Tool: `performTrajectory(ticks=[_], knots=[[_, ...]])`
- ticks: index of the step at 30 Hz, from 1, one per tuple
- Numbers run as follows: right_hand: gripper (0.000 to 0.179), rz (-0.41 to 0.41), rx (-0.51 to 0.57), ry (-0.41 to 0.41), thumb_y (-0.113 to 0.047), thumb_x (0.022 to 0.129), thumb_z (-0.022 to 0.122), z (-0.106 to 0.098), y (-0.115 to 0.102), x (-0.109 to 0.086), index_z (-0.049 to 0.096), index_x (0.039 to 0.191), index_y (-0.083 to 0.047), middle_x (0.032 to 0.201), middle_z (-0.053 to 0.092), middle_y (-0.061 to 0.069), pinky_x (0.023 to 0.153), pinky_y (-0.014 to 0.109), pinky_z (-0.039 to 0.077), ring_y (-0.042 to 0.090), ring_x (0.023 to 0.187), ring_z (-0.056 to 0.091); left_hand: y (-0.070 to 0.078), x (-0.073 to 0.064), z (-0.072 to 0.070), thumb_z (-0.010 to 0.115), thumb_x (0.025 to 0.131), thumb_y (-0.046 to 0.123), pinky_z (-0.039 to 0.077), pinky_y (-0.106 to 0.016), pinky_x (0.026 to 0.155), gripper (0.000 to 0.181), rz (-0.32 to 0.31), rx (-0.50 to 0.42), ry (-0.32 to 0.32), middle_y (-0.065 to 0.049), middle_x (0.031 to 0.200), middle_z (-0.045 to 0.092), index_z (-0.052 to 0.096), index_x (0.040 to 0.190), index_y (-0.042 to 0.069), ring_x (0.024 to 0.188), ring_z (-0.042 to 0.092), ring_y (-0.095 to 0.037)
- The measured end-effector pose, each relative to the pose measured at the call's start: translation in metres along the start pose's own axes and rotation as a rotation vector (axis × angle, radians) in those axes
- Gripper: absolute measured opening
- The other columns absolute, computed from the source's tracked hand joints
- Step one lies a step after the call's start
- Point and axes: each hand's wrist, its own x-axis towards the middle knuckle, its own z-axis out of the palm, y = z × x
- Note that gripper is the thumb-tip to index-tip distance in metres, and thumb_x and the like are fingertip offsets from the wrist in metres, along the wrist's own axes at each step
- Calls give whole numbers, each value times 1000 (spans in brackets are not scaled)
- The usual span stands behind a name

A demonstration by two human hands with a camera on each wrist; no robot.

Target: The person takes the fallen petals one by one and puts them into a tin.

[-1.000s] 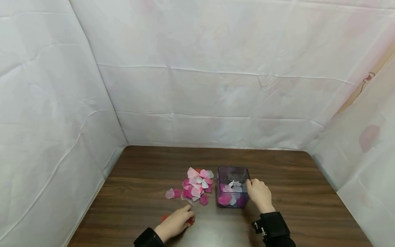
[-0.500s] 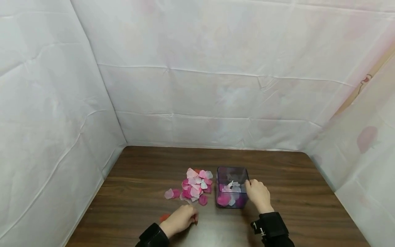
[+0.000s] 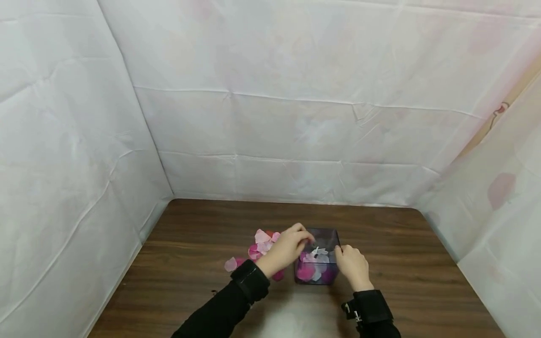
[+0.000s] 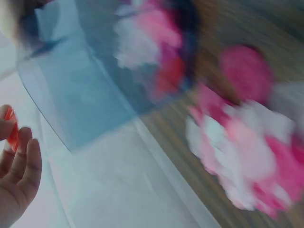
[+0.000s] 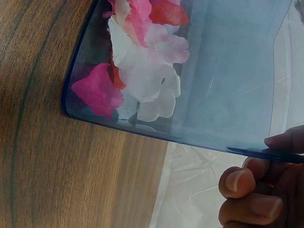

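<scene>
My left hand [image 3: 288, 246] is over the left rim of a clear purple-tinted plastic box [image 3: 316, 281]. In the left wrist view a red petal [image 4: 13, 130] is pinched between its thumb and fingers. My right hand [image 3: 354, 266] grips the box's right wall at the rim, the thumb on one side and curled fingers [image 5: 240, 183] on the other. Pink, white and red artificial petals [image 5: 147, 78] lie in the bottom of the box. Left of the box is a loose pile of pink and white petals [image 4: 251, 156], partly hidden by my left arm in the head view.
The box stands on a dark wood-grain table [image 3: 405, 253]. A pale pink petal [image 3: 230, 264] lies at the pile's left edge. White cloth [image 3: 270, 126] hangs behind the table and along both sides.
My left hand has moved from the table's near part up and right to the box, carrying the red petal. My left sleeve now covers where another red petal lay. The right hand stays put.
</scene>
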Motion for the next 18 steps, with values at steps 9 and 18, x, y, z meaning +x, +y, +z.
performTrajectory(ticks=[9,18], knots=[[39,-9,-6,-3,-25,95,39,2,-1,-2,55,64,-6,70,61,12,50,35,37,25,62,57,22,11,19,59,88,-1,47,-12,71,39,28,254,-217,3,94,64,64,121,19,79,58,-3],[38,-32,-11,7,-24,95,40,1,0,-3,61,70,-5,81,67,19,52,40,41,33,69,63,19,2,22,57,90,5,48,-25,93,31,51,298,-206,-1,119,63,67,116,19,116,56,-16]])
